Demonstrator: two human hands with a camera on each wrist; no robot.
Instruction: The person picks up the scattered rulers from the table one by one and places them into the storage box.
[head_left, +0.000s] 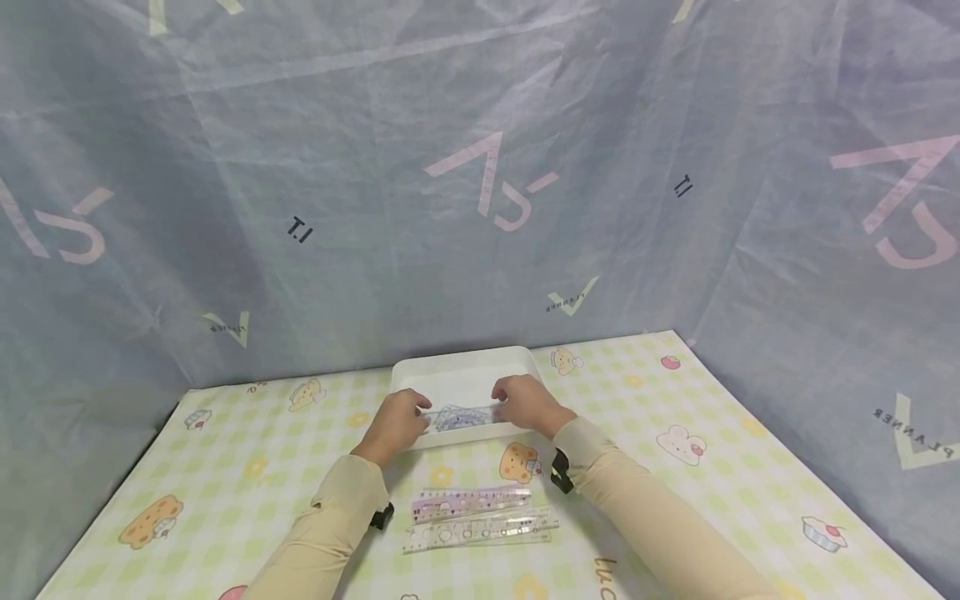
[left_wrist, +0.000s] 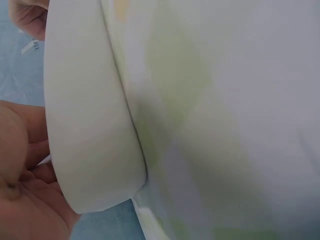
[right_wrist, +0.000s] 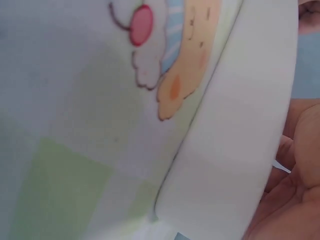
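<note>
A shallow white tray lies at the back of the table, and both hands reach over its front edge. Inside, along the near wall, is a clear ruler with overlapping clear drawing pieces bearing bluish-purple markings. My left hand pinches the left end of the ruler with curled fingers. At the other end my right hand pinches it between thumb and fingers. In both wrist views the tray's outer wall hides most of what the fingers hold.
Nearer the body, a purple-tinted clear ruler and several clear rulers lie on the checked tablecloth between the forearms. A grey-blue curtain hangs behind the table and along its sides.
</note>
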